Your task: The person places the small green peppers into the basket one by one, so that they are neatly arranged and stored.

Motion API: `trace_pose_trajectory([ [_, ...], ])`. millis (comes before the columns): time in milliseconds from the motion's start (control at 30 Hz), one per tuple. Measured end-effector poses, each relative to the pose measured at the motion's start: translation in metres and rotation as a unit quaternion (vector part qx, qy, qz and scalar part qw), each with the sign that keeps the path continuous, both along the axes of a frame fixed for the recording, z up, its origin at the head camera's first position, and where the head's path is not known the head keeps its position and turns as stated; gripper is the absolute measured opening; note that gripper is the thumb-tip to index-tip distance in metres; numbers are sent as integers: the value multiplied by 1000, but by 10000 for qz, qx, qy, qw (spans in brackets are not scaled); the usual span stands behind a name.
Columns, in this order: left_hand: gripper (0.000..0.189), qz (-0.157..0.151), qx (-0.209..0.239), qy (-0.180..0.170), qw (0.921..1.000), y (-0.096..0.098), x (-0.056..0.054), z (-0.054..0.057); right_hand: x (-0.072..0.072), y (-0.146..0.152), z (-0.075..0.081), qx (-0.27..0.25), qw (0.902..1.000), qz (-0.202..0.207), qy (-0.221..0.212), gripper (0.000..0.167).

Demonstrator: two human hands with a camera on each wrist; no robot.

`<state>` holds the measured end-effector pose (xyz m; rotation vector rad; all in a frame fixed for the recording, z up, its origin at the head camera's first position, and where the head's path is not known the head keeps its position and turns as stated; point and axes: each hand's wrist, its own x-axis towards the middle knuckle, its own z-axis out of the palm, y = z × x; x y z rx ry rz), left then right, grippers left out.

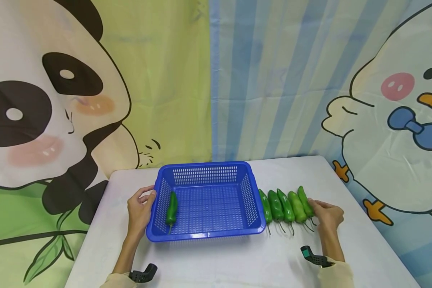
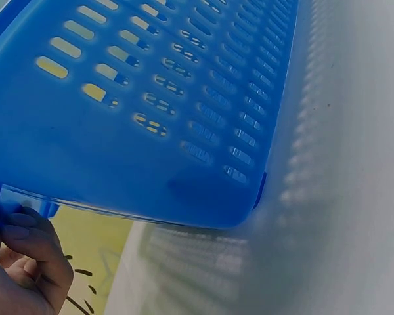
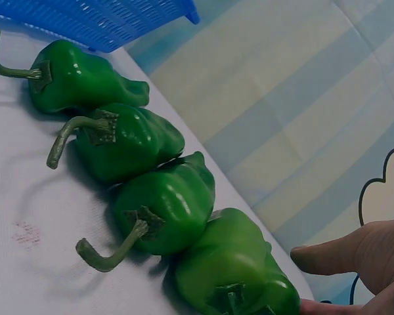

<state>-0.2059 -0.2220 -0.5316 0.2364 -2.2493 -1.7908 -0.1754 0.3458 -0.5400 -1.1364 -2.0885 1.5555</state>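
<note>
A blue plastic basket (image 1: 205, 236) with slotted walls stands on the table, a green pepper (image 1: 171, 210) lying inside along its left wall. My left hand (image 1: 139, 210) grips the basket's left rim; in the left wrist view its curled fingers (image 2: 36, 243) are at the rim. Right of the basket several green peppers (image 1: 285, 206) lie side by side, stems toward me. My right hand (image 1: 325, 214) is at the rightmost pepper (image 1: 305, 201). In the right wrist view the thumb (image 3: 325, 257) is straight and apart from it, while a finger touches its side, partly out of frame.
The white table (image 1: 230, 264) ends at a back edge behind the basket. Printed curtains with a panda (image 1: 57, 120) and a white bird (image 1: 392, 168) hang behind and beside it. Each wrist wears a black strapped device (image 1: 315, 258).
</note>
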Motion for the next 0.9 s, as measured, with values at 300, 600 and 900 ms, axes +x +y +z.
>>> trace_pose_trajectory([
  [300, 37, -7, 38, -2, 10000, 0, 0, 1, -2, -8, -4, 162, 9998, -12, 128, 53],
  [600, 37, -12, 42, 18, 10000, 1, 1, 2, -4, -13, -9, 604, 9980, -92, 158, 43],
  [900, 36, 5, -2, 28, 10000, 1, 2, 2, -2, -12, -15, 642, 9977, -64, 217, 42],
])
